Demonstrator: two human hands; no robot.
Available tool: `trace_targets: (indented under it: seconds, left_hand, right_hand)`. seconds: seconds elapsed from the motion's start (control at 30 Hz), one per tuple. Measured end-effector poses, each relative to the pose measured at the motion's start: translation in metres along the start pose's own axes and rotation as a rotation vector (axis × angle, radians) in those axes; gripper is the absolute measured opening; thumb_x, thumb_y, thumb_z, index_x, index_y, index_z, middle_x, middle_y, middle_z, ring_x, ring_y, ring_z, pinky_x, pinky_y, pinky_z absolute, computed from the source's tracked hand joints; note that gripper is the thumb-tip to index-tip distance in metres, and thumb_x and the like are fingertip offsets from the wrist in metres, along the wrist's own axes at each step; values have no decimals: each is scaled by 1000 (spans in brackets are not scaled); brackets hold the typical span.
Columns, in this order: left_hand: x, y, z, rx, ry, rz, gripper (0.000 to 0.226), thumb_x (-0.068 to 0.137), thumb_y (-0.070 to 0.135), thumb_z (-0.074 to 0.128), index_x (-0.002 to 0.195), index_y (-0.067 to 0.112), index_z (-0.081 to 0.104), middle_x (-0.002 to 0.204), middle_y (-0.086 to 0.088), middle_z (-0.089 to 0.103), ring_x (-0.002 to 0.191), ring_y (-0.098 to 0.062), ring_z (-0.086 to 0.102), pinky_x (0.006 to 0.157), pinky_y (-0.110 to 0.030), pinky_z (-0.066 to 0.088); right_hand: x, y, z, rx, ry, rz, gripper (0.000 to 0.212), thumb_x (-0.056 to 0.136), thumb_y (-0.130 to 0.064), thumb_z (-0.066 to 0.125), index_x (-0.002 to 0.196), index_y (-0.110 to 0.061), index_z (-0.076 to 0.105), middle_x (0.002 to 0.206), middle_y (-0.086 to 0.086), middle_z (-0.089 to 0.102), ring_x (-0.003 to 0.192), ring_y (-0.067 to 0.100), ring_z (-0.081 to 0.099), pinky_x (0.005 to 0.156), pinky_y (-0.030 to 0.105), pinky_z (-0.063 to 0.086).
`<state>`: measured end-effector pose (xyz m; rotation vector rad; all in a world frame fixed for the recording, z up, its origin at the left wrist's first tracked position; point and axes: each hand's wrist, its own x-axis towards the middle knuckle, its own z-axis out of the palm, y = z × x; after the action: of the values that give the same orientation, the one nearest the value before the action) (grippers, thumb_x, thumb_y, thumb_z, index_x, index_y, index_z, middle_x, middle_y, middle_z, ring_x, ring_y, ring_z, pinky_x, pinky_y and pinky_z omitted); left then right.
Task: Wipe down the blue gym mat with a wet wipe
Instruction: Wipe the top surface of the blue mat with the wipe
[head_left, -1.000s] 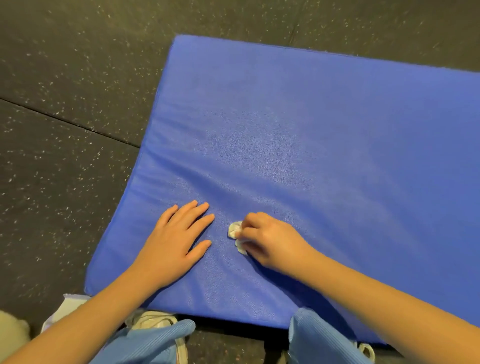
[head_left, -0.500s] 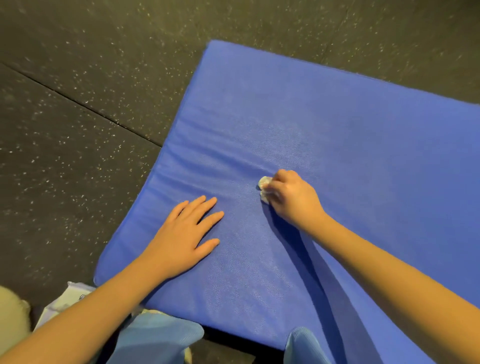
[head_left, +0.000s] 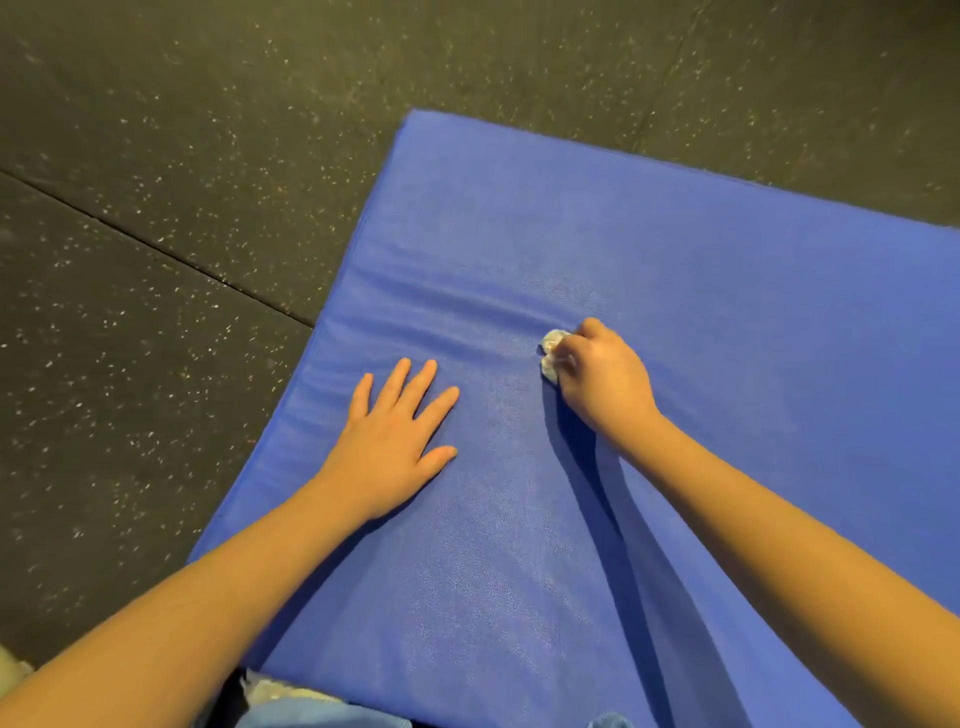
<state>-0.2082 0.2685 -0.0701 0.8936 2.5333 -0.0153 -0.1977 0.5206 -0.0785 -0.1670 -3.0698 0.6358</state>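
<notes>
A blue gym mat (head_left: 701, 322) lies on a dark speckled floor and fills the right and middle of the head view. My right hand (head_left: 605, 384) grips a small crumpled white wet wipe (head_left: 550, 356) and holds it down on the mat near its middle; only the wipe's left part shows past my fingers. My left hand (head_left: 397, 434) rests flat on the mat near its left edge, fingers spread and straight. A shallow crease runs across the mat just beyond both hands.
Dark rubber floor (head_left: 156, 260) with white flecks and a seam line surrounds the mat on the left and at the top. Light blue trouser fabric (head_left: 311, 714) and something pale show at the bottom edge, below the mat's near side.
My right hand has slid the wipe away from me, up the mat, from beside my left hand to beyond it. My left hand has stayed flat in place.
</notes>
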Motion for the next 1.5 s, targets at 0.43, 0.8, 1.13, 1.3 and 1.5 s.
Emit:
trace_targets:
  seconds: [0.43, 0.8, 1.13, 1.3, 1.5]
  left_hand:
    - [14, -11, -27, 198, -209, 110, 82, 80, 70, 21, 150, 32, 0, 161, -12, 4, 146, -37, 14, 111, -53, 26]
    - [51, -11, -81, 287, -398, 183, 62, 98, 49, 41, 150, 21, 20, 151, -1, 23, 132, -23, 32, 105, -36, 31]
    - [128, 2, -22, -78, 322, -107, 55, 94, 41, 31, 139, 15, 50, 147, -5, 44, 138, -25, 35, 110, -52, 28]
    - [132, -2, -12, -113, 430, -91, 54, 94, 38, 32, 138, 15, 51, 147, -4, 45, 138, -25, 35, 112, -50, 26]
    - [133, -2, -9, -163, 490, -79, 50, 93, 33, 34, 133, 12, 56, 142, -5, 51, 134, -25, 39, 111, -48, 23]
  right_hand:
    - [35, 17, 8, -31, -42, -270, 12, 76, -4, 74, 71, -5, 63, 72, 9, 50, 59, 29, 48, 39, 25, 28]
    - [41, 8, 10, 113, 21, -110, 15, 89, -21, 63, 76, -18, 70, 81, -3, 49, 71, 23, 51, 51, 27, 33]
    - [59, 9, -5, 16, -259, -261, 10, 90, -12, 58, 93, -6, 65, 94, 12, 51, 79, 29, 45, 54, 33, 32]
    - [83, 24, -34, -283, -523, -457, 15, 89, -4, 51, 102, -8, 56, 104, 10, 42, 80, 24, 34, 54, 32, 32]
    - [147, 43, -35, -341, -241, -163, 9, 94, -9, 47, 86, -7, 49, 91, 12, 37, 73, 28, 37, 56, 34, 29]
